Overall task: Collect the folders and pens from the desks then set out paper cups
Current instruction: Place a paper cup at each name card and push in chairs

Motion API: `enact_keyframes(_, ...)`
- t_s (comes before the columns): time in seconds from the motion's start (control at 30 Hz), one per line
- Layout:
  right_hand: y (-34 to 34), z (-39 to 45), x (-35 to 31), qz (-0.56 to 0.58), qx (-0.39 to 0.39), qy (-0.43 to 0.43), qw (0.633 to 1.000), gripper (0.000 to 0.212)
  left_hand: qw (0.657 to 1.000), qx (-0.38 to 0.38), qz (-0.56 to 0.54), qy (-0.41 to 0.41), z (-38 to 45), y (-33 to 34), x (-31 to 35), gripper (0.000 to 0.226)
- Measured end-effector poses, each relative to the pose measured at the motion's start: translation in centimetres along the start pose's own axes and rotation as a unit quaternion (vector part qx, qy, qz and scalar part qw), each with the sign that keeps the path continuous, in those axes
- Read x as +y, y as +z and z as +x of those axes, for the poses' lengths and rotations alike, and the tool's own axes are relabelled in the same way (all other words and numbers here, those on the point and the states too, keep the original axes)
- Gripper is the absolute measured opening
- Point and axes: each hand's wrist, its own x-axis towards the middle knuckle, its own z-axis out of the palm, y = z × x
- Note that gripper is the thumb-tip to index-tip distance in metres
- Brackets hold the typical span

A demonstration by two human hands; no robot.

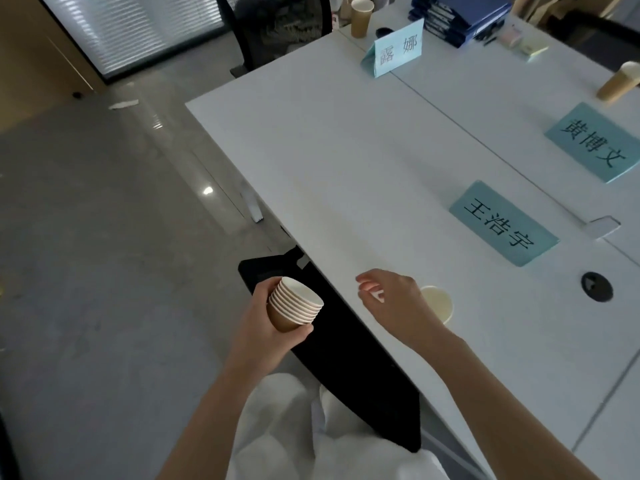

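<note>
Brown paper cups, a nested stack [294, 304] tilted rim-right, sit gripped in the left hand [263, 313] at lower centre. The right hand [391, 299], fingers loosely spread and holding nothing, hovers just left of a single white-lined paper cup [438, 303] standing upright on the white desk [346, 150], so the right hand is nearer it.

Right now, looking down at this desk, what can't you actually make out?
- Head view: the single paper cup on the table is half hidden by the right hand.
- The stack of cups has its base covered by the left hand.
- The blue folders are cut off by the top edge.
- The small items beside them are too blurred to identify.
</note>
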Motion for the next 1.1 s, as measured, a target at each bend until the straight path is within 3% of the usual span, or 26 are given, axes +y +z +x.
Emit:
enact_keyframes(0.3, 9.6, 3.8, -13.8, 0.122, -0.081, -0.043, 0.988, 0.021, 0.998, -0.036, 0.032, 0.035, 4.9, -12.0, -4.1, 0.076)
enact_keyframes(0.53, 17.7, 8.2, -23.7, 0.043, -0.129, -0.062, 0.989, 0.032, 0.996, -0.006, 0.077, 0.050, 9.3, -23.1, -7.4, 0.077)
enact_keyframes(0.73, 20.9, 13.4, -28.7, 0.013, -0.148, -0.065, 0.987, 0.028, 0.995, -0.026, 0.085, 0.055, 13.8, -28.7, -8.8, 0.092)
enact_keyframes(0.9, 22.2, 19.7, -31.4, 0.076, -0.131, -0.037, 0.988, 0.016, 0.997, -0.039, 0.054, 0.035, 19.8, -32.3, -9.5, 0.087)
enact_keyframes(1.1, 22.7, 30.7, -35.7, 0.091, -0.144, -0.046, 0.984, 0.017, 0.998, -0.010, 0.048, 0.029, 29.8, -36.4, -8.7, 0.087)
